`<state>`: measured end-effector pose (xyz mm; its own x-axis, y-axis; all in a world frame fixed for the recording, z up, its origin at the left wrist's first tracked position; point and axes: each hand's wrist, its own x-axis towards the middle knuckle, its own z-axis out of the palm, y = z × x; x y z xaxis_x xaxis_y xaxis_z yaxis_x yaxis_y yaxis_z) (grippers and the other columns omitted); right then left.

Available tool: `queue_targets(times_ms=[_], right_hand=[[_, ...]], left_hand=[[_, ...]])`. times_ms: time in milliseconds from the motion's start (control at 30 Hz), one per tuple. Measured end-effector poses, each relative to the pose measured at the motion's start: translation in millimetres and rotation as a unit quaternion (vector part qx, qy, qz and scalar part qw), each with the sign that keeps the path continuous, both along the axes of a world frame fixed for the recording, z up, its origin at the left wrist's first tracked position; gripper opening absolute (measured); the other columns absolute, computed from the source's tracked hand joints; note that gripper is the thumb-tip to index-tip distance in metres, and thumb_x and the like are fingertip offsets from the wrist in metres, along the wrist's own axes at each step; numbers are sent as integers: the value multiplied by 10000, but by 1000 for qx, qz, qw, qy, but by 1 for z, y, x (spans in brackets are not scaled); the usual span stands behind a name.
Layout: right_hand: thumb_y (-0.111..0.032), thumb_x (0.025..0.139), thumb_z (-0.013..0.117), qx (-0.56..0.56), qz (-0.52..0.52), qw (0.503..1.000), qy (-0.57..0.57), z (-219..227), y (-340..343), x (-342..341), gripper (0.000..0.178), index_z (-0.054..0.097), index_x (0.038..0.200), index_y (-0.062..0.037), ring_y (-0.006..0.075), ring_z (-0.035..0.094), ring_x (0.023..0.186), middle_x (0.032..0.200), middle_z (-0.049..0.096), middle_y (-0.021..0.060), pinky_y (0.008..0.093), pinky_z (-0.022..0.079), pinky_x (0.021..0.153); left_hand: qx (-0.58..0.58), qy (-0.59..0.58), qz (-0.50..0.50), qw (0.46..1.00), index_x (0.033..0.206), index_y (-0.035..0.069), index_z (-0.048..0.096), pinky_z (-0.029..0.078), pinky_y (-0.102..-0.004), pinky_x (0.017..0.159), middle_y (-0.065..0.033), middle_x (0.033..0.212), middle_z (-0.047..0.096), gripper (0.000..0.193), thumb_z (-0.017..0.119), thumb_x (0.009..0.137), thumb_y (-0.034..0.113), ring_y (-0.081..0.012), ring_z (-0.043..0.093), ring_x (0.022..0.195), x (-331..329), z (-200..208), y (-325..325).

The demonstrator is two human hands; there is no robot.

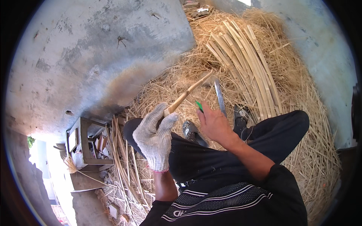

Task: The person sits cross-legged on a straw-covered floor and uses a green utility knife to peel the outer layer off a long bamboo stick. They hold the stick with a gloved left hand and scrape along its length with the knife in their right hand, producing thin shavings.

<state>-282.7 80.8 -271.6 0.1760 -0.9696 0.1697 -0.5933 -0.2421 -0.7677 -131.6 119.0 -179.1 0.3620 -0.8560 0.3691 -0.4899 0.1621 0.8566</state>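
My left hand [156, 130], in a grey knitted glove, grips the near end of a pale bamboo stick [188, 92] that points up and to the right. My bare right hand [213, 122] holds a knife by its green handle [199, 106], and the grey blade [220, 96] lies beside the stick, pointing away from me. Both hands hover above my knees in dark trousers [279, 135]. The stick's far end reaches over a heap of shavings [181, 79].
A bundle of split bamboo strips [245, 64] lies on the shavings ahead. More loose strips [126, 162] lie at my left. A small wooden stool [86, 145] stands at the left by the grey concrete wall [94, 49]. My sandalled feet [192, 132] rest in the shavings.
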Motion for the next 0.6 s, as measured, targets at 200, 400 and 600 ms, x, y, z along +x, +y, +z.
queue_targets(times_ms=[200,400,600], right_hand=[[-201,1004,527,-15,134,976,-173,64,20,-11,240,488,1128,0,445,626,651,713,613,250,515,470,579],[-174,989,553,-49,148,963,-221,71,17,-10,265,507,1179,5,417,633,683,767,626,223,481,483,590],[-148,979,558,-60,94,987,-116,43,6,6,175,514,1043,9,402,634,644,729,622,212,470,499,559]], left_hand=[[-57,121,12,991,1157,-37,668,555,-235,687,-106,964,731,424,821,763,-22,-123,682,824,-3,-4,-16],[-68,78,18,994,1068,-6,698,554,-247,696,-99,995,710,361,839,736,-22,-126,669,831,4,-11,-18],[-63,9,24,998,1031,-38,662,561,-260,680,-91,944,682,215,737,829,-39,-119,639,778,-2,-11,-19]])
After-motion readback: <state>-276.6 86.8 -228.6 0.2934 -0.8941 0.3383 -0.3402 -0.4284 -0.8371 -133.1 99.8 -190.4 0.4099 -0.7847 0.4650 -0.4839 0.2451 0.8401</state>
